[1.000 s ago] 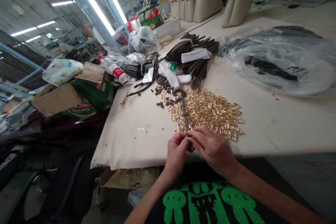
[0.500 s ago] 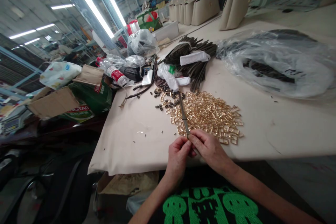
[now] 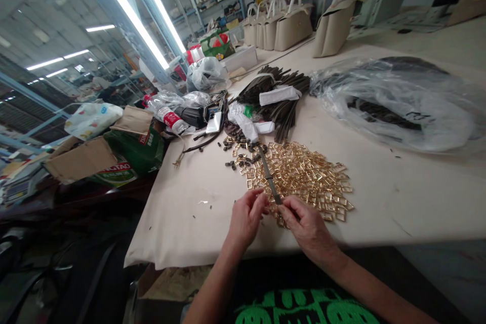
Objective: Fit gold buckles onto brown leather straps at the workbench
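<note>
Fingertips of the right hand (image 3: 304,223) are pinched on the near end of a thin dark strap (image 3: 270,179), laid across a heap of gold buckles (image 3: 307,174) near the table (image 3: 190,197) edge. The left hand (image 3: 246,215) is curled just beside it; any grip cannot be told. The strap is judged light and limp, best held near its end. The gold buckles crowd underneath; bundled straps (image 3: 281,93) lie beyond.
</note>
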A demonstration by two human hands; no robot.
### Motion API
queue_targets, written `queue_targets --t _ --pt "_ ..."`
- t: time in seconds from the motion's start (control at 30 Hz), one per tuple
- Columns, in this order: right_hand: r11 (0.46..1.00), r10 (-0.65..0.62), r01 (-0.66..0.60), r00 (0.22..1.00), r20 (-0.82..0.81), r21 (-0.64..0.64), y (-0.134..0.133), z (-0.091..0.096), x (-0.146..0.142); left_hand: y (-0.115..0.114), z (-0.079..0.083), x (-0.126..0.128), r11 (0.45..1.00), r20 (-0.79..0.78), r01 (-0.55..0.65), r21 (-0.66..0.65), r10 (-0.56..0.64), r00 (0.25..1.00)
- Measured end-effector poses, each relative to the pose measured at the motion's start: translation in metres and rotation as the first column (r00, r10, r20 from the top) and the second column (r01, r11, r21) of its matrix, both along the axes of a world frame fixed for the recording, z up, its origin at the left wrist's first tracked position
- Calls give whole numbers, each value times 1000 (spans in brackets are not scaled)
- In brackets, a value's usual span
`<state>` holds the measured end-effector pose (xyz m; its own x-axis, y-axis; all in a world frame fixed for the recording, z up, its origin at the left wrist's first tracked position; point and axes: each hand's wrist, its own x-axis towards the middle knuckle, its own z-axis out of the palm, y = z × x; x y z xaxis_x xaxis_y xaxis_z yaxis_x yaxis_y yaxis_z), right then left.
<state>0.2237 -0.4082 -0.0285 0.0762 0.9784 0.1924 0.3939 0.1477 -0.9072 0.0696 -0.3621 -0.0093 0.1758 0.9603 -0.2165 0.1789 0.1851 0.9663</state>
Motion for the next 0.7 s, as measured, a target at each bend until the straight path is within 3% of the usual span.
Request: queue_targets --t 0.1,0.2,0.37,0.53,0.63,0.7 --pt "1000 9 -9 1000 15 5 0 -2 1 25 1 11 990 191 -57 -130 81 978" --pt "997 33 -35 999 -22 -73 -1 -7 3 42 1 22 969 363 -6 -246 98 927" --pt "979 79 -105 986 -149 -176 -4 -14 9 43 5 26 963 452 45 -267 84 888" --pt "993 107 -109 993 -49 -38 -7 -6 13 29 8 22 947 446 94 -308 56 893" --pt "986 53 -69 993 107 152 -8 -1 16 20 8 22 936 452 125 -329 40 891" --pt "953 -32 -30 979 200 301 -10 2 18 15 11 23 928 469 158 -337 20 883"
